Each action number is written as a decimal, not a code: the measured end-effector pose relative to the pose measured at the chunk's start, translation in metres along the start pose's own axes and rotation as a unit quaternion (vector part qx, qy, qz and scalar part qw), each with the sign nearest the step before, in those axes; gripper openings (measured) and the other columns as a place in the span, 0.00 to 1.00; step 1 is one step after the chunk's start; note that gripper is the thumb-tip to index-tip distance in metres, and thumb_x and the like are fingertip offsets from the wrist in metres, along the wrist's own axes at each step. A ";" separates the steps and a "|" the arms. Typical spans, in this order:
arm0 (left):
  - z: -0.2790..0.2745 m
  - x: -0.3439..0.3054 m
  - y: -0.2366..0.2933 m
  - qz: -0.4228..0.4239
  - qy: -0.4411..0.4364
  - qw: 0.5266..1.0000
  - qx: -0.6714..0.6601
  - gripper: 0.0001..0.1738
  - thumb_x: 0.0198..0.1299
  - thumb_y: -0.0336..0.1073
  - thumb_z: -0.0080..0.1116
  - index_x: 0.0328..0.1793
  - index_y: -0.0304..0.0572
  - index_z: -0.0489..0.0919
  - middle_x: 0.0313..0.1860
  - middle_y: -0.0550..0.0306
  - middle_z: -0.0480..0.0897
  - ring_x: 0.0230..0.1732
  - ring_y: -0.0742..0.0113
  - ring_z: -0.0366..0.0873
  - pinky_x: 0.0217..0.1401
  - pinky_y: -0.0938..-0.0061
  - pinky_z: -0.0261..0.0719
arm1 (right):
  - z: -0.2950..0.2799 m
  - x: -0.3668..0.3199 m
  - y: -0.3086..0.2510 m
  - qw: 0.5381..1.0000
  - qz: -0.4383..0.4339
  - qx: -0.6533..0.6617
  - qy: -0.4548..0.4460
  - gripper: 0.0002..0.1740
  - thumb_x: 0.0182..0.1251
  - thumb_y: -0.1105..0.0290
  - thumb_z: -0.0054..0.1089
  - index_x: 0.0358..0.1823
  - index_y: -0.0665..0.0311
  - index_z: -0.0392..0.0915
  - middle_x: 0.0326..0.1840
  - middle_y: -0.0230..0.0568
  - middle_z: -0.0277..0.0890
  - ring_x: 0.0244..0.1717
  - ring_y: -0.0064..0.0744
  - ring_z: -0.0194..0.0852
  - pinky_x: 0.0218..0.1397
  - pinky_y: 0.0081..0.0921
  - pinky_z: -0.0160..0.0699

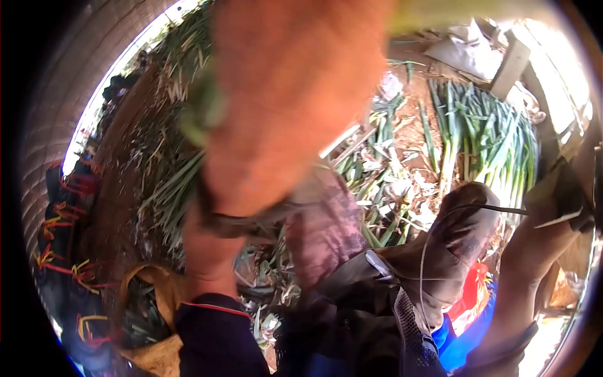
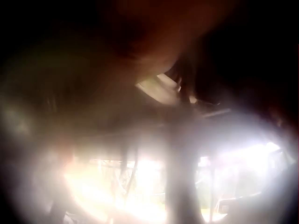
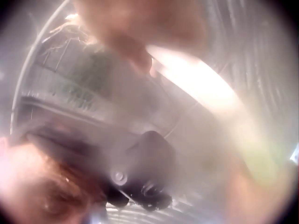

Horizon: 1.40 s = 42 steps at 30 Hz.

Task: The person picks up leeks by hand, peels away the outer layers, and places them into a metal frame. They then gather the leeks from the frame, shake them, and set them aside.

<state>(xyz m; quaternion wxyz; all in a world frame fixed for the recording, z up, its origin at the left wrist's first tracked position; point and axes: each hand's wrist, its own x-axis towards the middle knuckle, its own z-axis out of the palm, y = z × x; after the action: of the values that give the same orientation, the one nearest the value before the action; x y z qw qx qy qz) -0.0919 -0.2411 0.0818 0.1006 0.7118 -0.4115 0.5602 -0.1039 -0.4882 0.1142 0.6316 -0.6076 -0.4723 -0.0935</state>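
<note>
Very near the head camera, my left hand (image 1: 289, 100) is a big blur, raised with a band round its wrist. It holds a green onion (image 1: 465, 14) whose pale stalk runs off to the right, and blurred green shows on the hand's left side. In the right wrist view the onion's white stalk (image 3: 201, 84) slants down to the right. My right hand (image 3: 145, 28) grips it near the root end, where thin roots (image 3: 74, 32) stick out. The head view shows only my right forearm (image 1: 527, 270); that hand lies outside it. The left wrist view is dark and blurred.
Trimmed green onions (image 1: 487, 135) lie in a neat row on the ground at right. More onions (image 1: 173, 195) are heaped at left, with peeled leaves (image 1: 396, 195) strewn between. A white sack (image 1: 471, 53), a post (image 1: 510, 66) and a yellow-brown bag (image 1: 160, 355) stand around my legs (image 1: 452, 239).
</note>
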 end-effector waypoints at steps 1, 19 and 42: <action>-0.019 0.003 -0.017 0.036 -0.041 0.997 0.062 0.26 0.63 0.28 0.59 0.67 0.33 0.68 0.46 0.42 0.82 0.39 0.53 0.84 0.34 0.60 0.86 | -0.004 0.013 0.015 0.998 -0.034 0.034 -0.042 0.26 0.69 0.58 0.65 0.61 0.66 0.75 0.57 0.40 0.77 0.64 0.39 0.73 0.65 0.38 0.77; 0.050 -0.249 -0.167 -0.252 -0.616 0.737 0.120 0.35 0.54 0.24 0.59 0.71 0.41 0.64 0.42 0.38 0.81 0.41 0.39 0.83 0.42 0.50 0.80 | 0.079 -0.090 0.448 0.843 0.300 -0.441 -0.074 0.24 0.74 0.52 0.55 0.66 0.55 0.75 0.70 0.42 0.72 0.69 0.42 0.71 0.75 0.39 0.64; 0.133 -0.331 -0.158 -0.142 -0.653 0.744 -0.014 0.45 0.56 0.49 0.69 0.75 0.31 0.64 0.42 0.45 0.77 0.44 0.52 0.77 0.43 0.58 0.77 | 0.092 -0.069 0.479 0.885 0.233 -0.403 -0.020 0.15 0.68 0.63 0.61 0.45 0.70 0.76 0.53 0.53 0.74 0.41 0.51 0.82 0.39 0.40 0.86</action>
<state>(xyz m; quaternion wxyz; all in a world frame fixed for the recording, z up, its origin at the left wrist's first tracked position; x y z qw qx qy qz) 0.1029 -0.0635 -0.2065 -0.1043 0.9524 -0.2785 -0.0675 0.1461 -0.3238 -0.2772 0.3267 -0.9040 -0.2514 -0.1135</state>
